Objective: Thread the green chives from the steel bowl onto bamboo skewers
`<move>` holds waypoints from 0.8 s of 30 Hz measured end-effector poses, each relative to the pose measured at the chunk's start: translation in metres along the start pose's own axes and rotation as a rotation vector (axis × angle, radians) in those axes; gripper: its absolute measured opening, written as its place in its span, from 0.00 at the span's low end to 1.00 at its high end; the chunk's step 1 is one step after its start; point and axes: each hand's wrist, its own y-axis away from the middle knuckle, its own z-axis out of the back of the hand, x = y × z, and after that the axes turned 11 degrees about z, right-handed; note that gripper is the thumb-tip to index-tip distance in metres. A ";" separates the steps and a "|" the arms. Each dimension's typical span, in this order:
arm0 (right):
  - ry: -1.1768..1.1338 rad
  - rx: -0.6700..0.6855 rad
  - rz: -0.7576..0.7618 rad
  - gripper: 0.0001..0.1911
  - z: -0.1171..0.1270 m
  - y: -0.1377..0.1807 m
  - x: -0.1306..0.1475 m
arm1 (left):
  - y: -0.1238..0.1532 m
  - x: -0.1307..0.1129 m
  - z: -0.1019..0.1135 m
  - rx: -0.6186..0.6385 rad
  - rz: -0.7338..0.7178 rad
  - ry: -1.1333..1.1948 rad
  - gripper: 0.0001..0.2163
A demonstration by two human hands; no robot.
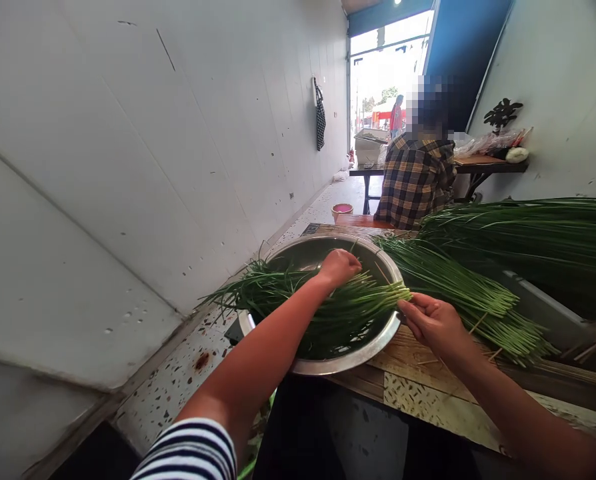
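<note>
A wide metal basin [333, 367] stands on the table in front of me. Long garlic chives [273, 287] lie across it, leaves hanging over its left side and pale cut ends toward the right rim. Over the middle of the basin is my left hand [340, 268], fingers curled into a pinch; what they hold, if anything, is too small to make out. At the right rim my right hand [432, 319] has thumb and fingers closed on the stem ends of the chives. Bundled chives [453, 280] rest on the table just beyond that hand.
A large heap of long green leaves [533, 223] fills the right side, beside a grey container edge [548, 297]. Ahead sits a person in a plaid shirt [415, 180] with their back to me. A white wall [178, 147] runs along the left.
</note>
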 end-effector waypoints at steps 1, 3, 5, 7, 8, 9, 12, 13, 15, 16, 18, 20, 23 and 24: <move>0.002 0.002 0.012 0.20 0.000 0.000 -0.001 | -0.003 0.004 -0.003 -0.022 0.042 -0.081 0.10; -0.004 0.005 0.025 0.19 0.000 0.000 -0.002 | -0.007 0.011 -0.009 -0.040 0.104 -0.199 0.12; -0.012 0.009 0.029 0.19 0.001 0.000 -0.003 | -0.008 0.015 -0.012 -0.052 0.145 -0.253 0.12; -0.009 0.007 0.023 0.18 0.001 0.000 -0.003 | -0.007 0.016 -0.013 -0.048 0.163 -0.267 0.11; -0.007 0.000 0.021 0.18 0.001 0.000 -0.004 | -0.007 0.015 -0.013 -0.050 0.163 -0.268 0.10; -0.005 -0.006 0.019 0.18 0.001 -0.001 -0.004 | -0.007 0.014 -0.013 -0.057 0.155 -0.266 0.10; 0.010 -0.016 0.019 0.19 0.000 -0.001 -0.003 | -0.006 0.010 -0.011 -0.068 0.110 -0.225 0.09; 0.018 -0.015 0.019 0.19 0.000 -0.001 -0.003 | -0.006 0.009 -0.010 -0.059 0.096 -0.203 0.10; 0.033 -0.011 0.016 0.20 0.000 -0.001 -0.003 | -0.004 0.009 -0.008 -0.015 0.096 -0.181 0.10; 0.036 -0.009 0.013 0.20 0.000 -0.001 -0.003 | -0.004 0.010 -0.006 0.013 0.110 -0.190 0.11; 0.031 -0.011 0.012 0.19 0.000 0.000 -0.004 | -0.004 0.013 -0.003 0.057 0.145 -0.230 0.10; 0.011 -0.012 0.015 0.18 0.000 0.000 -0.004 | -0.006 0.017 -0.001 0.046 0.134 -0.208 0.10; -0.019 0.002 0.021 0.17 0.000 0.000 -0.002 | -0.010 0.018 -0.001 -0.042 0.041 0.004 0.11; -0.015 0.013 0.018 0.18 -0.001 0.001 0.000 | -0.010 0.016 -0.002 -0.059 0.012 0.095 0.12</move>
